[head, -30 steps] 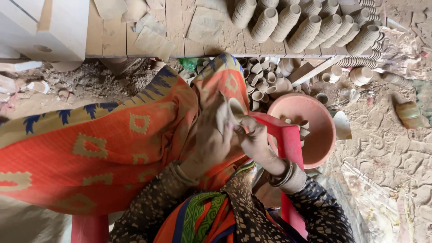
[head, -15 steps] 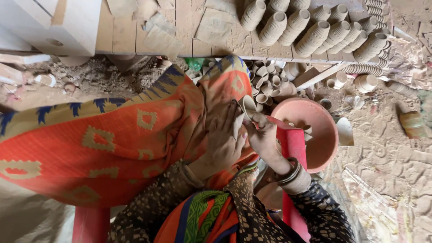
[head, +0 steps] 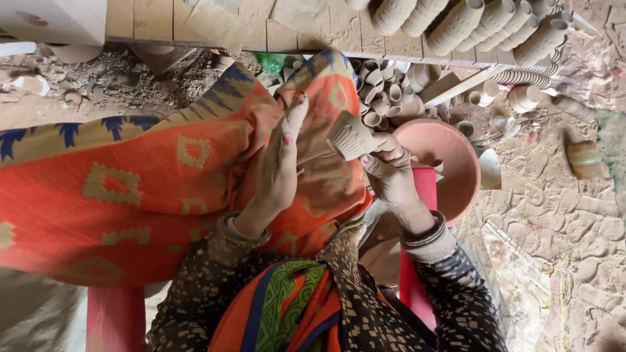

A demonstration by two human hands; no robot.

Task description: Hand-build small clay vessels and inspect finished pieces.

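A small unfired clay cup (head: 350, 138), pale and ribbed along its side, sits in the person's right hand (head: 391, 176), gripped at its base by the fingertips and thumb and tipped so that its mouth points up and to the left, above the lap. The left hand (head: 277, 166) is not on the cup; it rests with fingers loosely extended against the orange patterned cloth (head: 130, 189) draped over the knees, thumb raised toward the cup, holding nothing that can be seen. Bangles ring both wrists.

Just beyond the right hand stands a pinkish round basin (head: 443, 166), a few small pieces lying inside it. Past the cloth, a heap of loose little cups (head: 385, 98) lies on the dusty ground, and on the wooden planks (head: 156, 19) at the far edge, larger ribbed vessels (head: 482, 23) are stacked in tilted rows. More cups and shards are scattered over the cracked earth to the right.

Judging from the stacks and the pile, a good many pieces look already handled, while the one in hand seems mid-way through its turn: held and presented, not set down. Whether the heap on the ground is finished or waiting cannot be told from here, so how much remains is uncertain.
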